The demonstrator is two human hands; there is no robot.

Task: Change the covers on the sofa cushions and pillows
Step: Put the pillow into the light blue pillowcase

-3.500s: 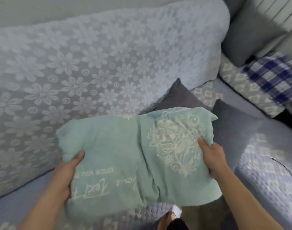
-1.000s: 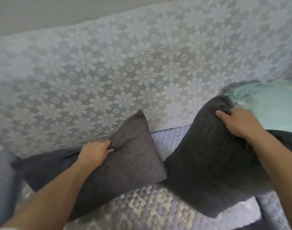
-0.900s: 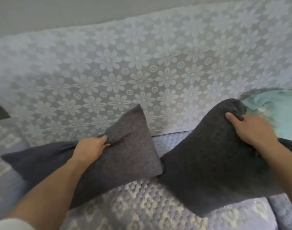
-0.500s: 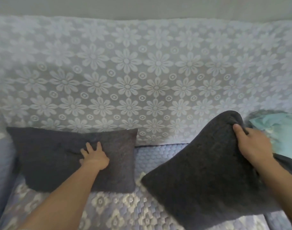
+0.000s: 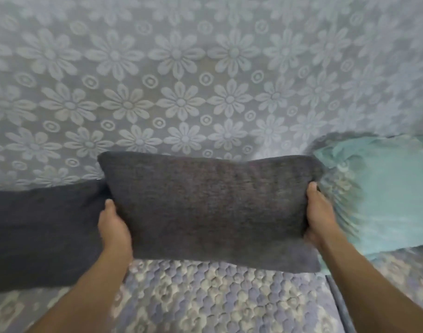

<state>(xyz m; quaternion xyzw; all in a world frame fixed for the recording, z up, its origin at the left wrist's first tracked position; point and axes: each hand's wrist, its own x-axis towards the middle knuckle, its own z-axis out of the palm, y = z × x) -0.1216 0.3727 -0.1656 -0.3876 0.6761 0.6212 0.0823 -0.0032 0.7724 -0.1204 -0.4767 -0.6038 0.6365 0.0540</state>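
Head view: at frame centre, the left hand (image 5: 114,227) and right hand (image 5: 320,217) each keep a grip clamped on an end of the dark grey pillow (image 5: 213,210). Set down carelessly, it could slump onto the teal pillow (image 5: 383,195) at right.

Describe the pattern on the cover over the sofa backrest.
Pale daisy-like flowers and small rings on grey-blue backrest cover, shown best in the head view.
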